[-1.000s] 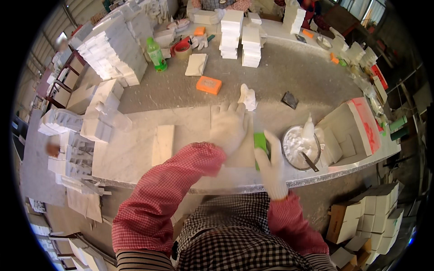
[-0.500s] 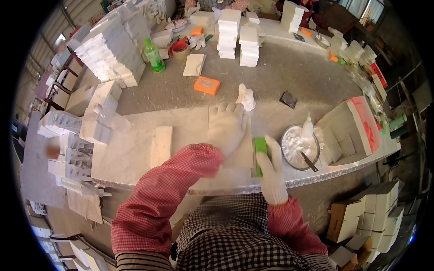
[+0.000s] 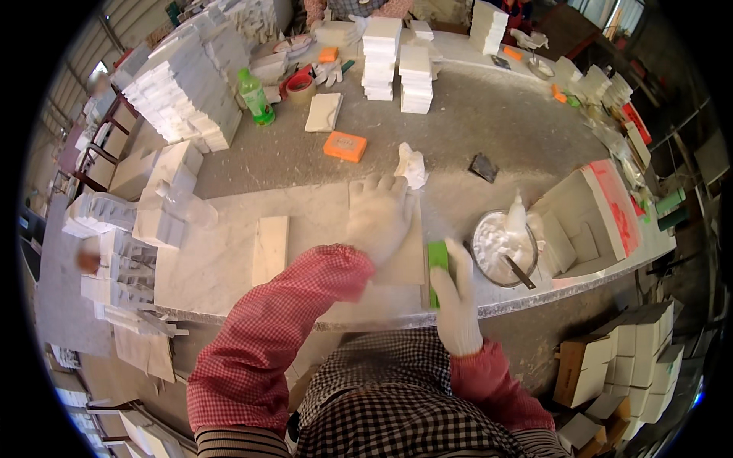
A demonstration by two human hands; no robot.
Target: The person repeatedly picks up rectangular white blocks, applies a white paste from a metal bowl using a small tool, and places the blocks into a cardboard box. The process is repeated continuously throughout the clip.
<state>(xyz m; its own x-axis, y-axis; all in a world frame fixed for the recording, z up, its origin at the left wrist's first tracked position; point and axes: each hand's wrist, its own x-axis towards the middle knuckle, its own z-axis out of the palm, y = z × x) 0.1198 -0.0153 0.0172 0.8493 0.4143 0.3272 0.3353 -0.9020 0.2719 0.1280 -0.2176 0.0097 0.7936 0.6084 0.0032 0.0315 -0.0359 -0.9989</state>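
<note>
My left hand [image 3: 379, 217], in a white glove, lies flat with fingers stretched out on a pale square tile [image 3: 401, 267], covering much of it. My right hand [image 3: 456, 298], also gloved, grips a green rectangular block [image 3: 437, 256] that looks like a sanding block. It holds the block upright along the tile's right edge. Left of my left arm, a narrow white tile strip [image 3: 271, 244] lies on the board [image 3: 206, 259]. A metal bowl [image 3: 477, 263] of white paste, with a dark-handled tool and a white bottle in it, stands right of my right hand.
Behind my hands are a crumpled white wad [image 3: 411, 164], an orange block [image 3: 345, 146] and a dark flat piece [image 3: 482, 167]. Tall tile stacks [image 3: 183, 99] and a green bottle [image 3: 256, 98] stand at far left. An open box [image 3: 611, 214] sits right. Another person is across the table.
My right hand and the green block have slid slightly toward me along the tile's edge. My left hand stays pressed on the tile.
</note>
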